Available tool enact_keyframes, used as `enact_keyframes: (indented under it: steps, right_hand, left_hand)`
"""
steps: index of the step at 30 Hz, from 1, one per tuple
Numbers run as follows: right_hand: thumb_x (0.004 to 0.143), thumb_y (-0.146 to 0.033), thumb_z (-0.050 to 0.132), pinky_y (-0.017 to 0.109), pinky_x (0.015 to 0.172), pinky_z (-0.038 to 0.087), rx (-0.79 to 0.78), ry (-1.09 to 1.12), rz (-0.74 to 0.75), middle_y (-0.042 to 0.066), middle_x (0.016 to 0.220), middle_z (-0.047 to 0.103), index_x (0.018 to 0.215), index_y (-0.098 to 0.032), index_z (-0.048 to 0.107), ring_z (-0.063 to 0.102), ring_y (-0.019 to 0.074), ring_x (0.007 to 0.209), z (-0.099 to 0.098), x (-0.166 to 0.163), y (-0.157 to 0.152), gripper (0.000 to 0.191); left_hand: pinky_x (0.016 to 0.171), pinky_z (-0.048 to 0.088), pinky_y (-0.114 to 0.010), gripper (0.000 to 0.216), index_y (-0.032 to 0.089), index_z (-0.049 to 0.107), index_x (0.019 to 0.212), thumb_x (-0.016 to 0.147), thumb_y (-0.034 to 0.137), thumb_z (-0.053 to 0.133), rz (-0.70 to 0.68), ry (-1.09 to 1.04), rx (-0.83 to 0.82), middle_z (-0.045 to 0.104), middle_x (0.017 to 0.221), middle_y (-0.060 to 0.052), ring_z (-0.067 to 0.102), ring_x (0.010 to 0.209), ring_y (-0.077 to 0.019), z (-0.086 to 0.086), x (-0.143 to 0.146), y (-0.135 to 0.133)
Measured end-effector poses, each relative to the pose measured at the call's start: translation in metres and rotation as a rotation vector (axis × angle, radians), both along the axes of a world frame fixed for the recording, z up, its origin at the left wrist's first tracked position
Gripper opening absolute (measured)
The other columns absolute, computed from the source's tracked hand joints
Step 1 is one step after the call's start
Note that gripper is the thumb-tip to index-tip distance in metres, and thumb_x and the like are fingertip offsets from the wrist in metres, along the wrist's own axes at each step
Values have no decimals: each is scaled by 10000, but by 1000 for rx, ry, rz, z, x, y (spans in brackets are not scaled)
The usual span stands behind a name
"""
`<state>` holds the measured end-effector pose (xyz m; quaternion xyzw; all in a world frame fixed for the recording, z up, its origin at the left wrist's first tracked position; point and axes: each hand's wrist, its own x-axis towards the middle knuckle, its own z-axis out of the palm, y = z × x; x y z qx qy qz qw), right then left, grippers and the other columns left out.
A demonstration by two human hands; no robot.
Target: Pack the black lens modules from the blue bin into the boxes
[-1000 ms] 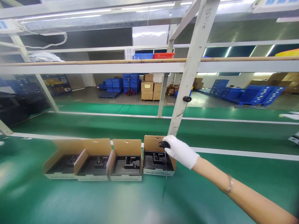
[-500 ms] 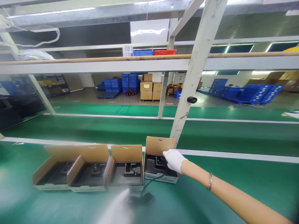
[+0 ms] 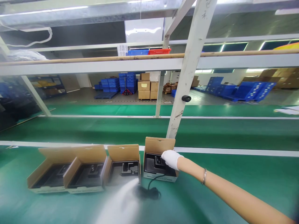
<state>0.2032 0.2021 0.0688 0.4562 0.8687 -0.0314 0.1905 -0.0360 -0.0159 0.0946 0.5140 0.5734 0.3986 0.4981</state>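
My right hand, in a white glove, reaches into the rightmost open cardboard box. Its fingers are closed at a small black device in the black tray; the fingertips are partly hidden. A black cable runs out over this box's front edge to a dark, blurred bundle on the green surface. Just left of that bundle, my left hand is a pale smear of motion, so its fingers and any hold on the bundle cannot be made out.
Left of the right-hand box stand several more open boxes with black trays inside. A white slanted post rises behind the rightmost box. A white rail crosses the green surface behind the boxes; a shelf beam spans above.
My blurred left hand has moved right and up toward the rightmost box, and the dark bundle has shifted slightly right. My right hand stays at the device. The whole view has shifted a little.
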Motion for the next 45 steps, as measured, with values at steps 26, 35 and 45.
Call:
enact_keyframes:
  steps: [26, 35, 45]
  right_hand:
    - [852, -241, 528, 348, 861, 479, 258, 845, -144, 91, 1195, 570, 1346, -215, 389, 586, 214, 1027, 81, 45, -103, 513]
    - [825, -312, 606, 363, 696, 451, 211, 60, 77, 143, 835, 675, 839, -125, 716, 628, 297, 832, 10, 32, -65, 217]
    - [680, -249, 742, 327, 689, 482, 18, -15, -3, 175, 910, 692, 978, -66, 715, 669, 290, 819, -22, 25, -35, 351]
  left_hand:
    - [758, 484, -282, 375, 229, 534, 1143, 786, 342, 559, -823, 436, 362, 650, 1063, -2, 598, 926, -187, 56, 99, 138]
    - [792, 506, -415, 451, 196, 639, 1077, 793, 505, 473, -871, 933, 249, 681, 1114, -125, 644, 968, -317, -26, 99, 159]
    - [732, 548, -375, 341, 208, 654, 1068, 753, 333, 615, -986, 1212, 340, 711, 1047, -96, 682, 900, -291, -38, 109, 177]
